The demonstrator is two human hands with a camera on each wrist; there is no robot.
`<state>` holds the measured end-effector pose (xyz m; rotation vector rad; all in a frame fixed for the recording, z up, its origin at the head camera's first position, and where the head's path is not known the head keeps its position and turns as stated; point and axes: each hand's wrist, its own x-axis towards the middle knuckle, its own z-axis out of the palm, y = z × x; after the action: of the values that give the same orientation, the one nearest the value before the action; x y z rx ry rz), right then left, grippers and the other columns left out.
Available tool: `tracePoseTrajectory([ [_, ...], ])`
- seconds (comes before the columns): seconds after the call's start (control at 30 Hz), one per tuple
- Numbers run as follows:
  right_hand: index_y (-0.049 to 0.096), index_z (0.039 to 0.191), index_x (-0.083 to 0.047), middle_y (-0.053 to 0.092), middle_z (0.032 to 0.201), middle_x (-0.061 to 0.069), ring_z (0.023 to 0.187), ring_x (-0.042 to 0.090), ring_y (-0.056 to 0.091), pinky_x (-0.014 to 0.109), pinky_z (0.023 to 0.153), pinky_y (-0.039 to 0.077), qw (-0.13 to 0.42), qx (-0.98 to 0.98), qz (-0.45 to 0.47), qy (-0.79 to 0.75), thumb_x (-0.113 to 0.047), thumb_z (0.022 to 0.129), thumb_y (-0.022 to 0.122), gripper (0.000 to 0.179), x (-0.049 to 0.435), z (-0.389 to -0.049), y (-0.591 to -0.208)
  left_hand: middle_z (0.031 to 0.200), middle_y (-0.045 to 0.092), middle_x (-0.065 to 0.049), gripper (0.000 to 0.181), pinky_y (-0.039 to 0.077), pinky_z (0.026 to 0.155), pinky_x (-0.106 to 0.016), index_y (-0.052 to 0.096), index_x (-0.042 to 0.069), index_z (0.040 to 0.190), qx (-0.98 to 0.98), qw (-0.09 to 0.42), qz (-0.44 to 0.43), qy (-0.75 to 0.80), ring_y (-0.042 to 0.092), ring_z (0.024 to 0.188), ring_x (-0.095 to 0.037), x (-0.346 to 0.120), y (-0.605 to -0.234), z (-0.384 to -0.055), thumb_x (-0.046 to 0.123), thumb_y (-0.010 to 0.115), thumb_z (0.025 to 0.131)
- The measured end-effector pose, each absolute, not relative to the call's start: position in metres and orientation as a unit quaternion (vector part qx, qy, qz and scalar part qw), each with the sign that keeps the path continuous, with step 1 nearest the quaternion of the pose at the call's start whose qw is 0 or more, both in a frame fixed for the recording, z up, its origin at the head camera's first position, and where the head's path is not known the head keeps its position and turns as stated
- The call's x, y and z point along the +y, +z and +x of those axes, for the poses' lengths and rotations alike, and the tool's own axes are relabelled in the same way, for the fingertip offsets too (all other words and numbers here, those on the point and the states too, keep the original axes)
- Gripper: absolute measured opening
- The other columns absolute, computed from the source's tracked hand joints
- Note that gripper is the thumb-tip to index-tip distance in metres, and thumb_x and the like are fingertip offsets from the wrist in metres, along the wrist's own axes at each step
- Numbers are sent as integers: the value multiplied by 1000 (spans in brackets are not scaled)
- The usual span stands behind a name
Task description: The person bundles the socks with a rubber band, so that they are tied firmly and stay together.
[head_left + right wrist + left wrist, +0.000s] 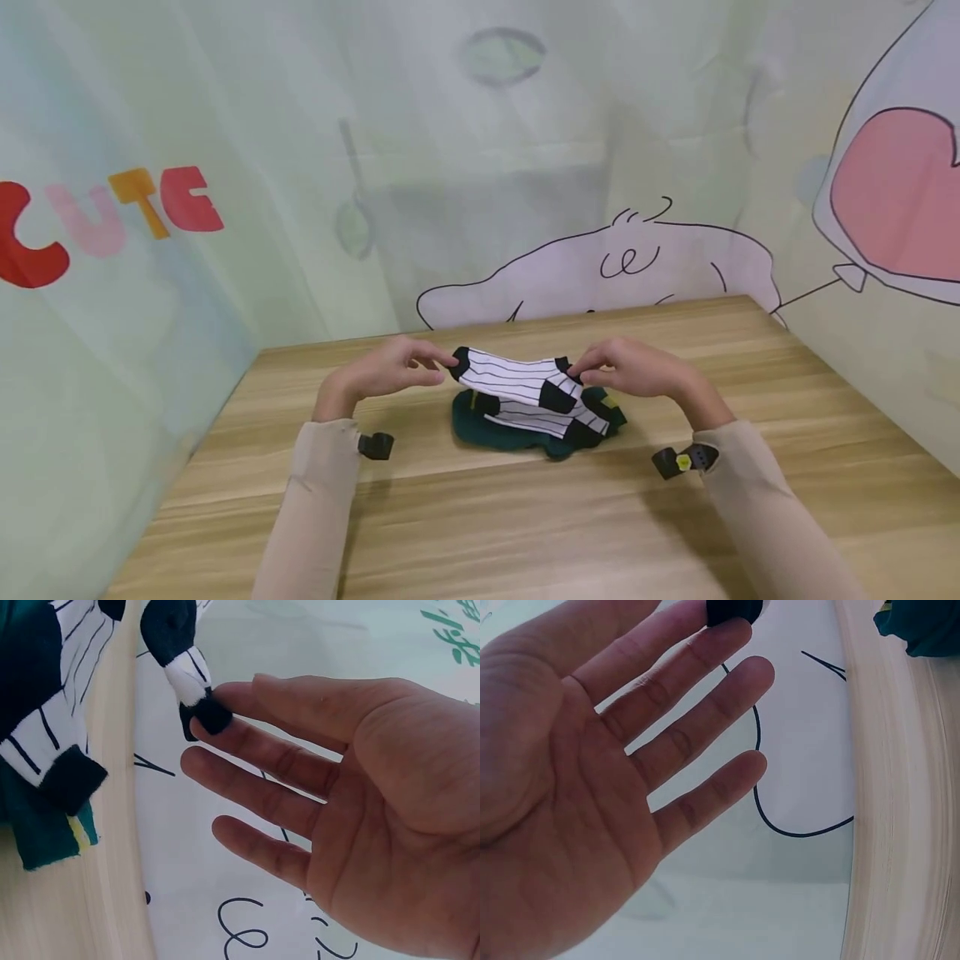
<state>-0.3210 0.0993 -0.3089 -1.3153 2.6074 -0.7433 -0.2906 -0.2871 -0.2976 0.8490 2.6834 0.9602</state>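
A white ankle sock with thin dark stripes (510, 372) and black toe, heel and cuff is stretched between the two hands, lifted above the pile. My left hand (393, 367) holds its black toe at the fingertips; in the left wrist view the toe (733, 610) sits by the index and middle fingertips. At the other end my right hand (637, 367) pinches the black cuff (213, 714) between two fingertips. Below lies a matching striped sock (528, 418), on top of dark green socks (495, 435) with yellow marks. Both hands' remaining fingers are extended.
The pile rests on a wood-grain table (510, 533). Behind it and at the sides hangs a printed curtain (480, 167) with cartoon drawings and letters. Each wrist wears a small black camera, one at the left (377, 446), one at the right (667, 462).
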Motion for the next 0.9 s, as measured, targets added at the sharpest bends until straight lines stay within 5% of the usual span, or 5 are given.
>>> tracePoseTrajectory([
  [0.37,74,114,-4,71,113,5,103,18,66,38,89,54,106,856,-434,-261,-12,101,60,21,105,-323,-306,125,67,-6,31,50,90,-40,69,8,127,896,112,300,309,61,108,-23,-280,-299,-292,19,66,98],
  [0.9,74,112,-2,72,113,8,102,18,67,31,85,55,136,850,-439,-257,-3,99,59,21,111,-322,-304,127,66,-7,31,49,94,-42,69,6,127,893,155,304,295,60,112,-23,-271,-303,-294,19,65,99],
])
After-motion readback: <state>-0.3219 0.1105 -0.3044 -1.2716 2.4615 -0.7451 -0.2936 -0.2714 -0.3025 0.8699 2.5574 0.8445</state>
